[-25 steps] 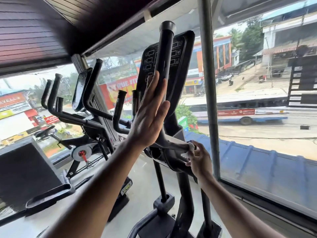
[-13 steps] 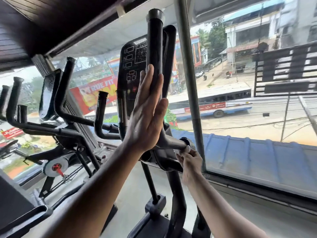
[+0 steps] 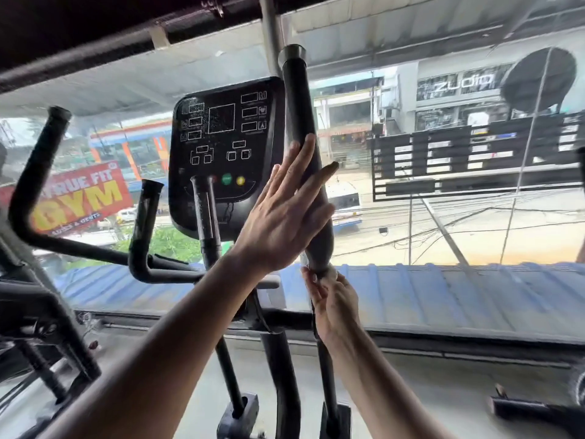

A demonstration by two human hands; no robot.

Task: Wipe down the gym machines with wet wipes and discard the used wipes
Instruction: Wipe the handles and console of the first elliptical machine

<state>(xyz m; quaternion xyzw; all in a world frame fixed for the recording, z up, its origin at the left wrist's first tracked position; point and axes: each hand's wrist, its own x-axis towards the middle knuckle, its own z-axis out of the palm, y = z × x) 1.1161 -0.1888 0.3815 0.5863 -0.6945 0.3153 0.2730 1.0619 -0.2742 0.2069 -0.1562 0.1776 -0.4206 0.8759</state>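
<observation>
On my far left a neighbouring machine's curved black bars (image 3: 38, 172) stand well apart from what I am working on, so I leave them out of it. Next comes the console (image 3: 226, 147) of the machine in front of me, its face just beside my raised arm. My left hand (image 3: 281, 217) lies flat against the tall upright handlebar (image 3: 308, 160), fingers straight and spread, nothing clamped. I judge it is there to brace the swinging bar so it does not drift while the lower hand rubs. Below it, my right hand (image 3: 332, 299) has its grip closed round the bar just under the foam sleeve, fingers curled and pinching the white wet wipe (image 3: 330, 274) against the metal. The wipe sits at the joint where the sleeve ends, a spot where I would expect sweat and grime to gather, which I take as the reason for working low. Further right there is only the window glass (image 3: 474, 217) and the street beyond.
</observation>
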